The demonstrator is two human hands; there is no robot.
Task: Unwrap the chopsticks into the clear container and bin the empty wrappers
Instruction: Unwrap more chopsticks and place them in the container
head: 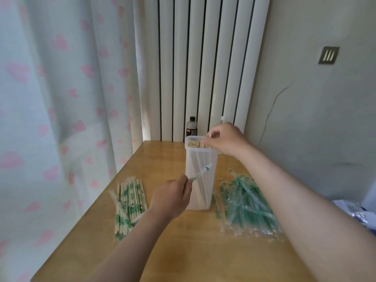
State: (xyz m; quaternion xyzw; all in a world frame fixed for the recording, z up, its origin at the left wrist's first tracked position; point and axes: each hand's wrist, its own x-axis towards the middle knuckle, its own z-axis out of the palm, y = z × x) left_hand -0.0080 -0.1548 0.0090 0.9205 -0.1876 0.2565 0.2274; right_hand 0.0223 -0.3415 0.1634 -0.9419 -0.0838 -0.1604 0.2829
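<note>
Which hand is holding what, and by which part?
Left hand pinches a wrapper by its lower end. Right hand pinches the top ends of chopsticks standing in the clear container.

Wooden table [193, 251] stood in a corner, white ribbed radiator [203, 58] behind, pale curtain [50, 98] (pink hearts) hung left, cracked grey wall [315, 119] right.

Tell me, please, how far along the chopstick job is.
Done: many bare chopsticks stand in the clear container. In hand: the right hand pinches some at its rim; the left hand holds an empty wrapper. Left: a pile of wrapped chopsticks on the table, and loose empty wrappers not binned.
</note>
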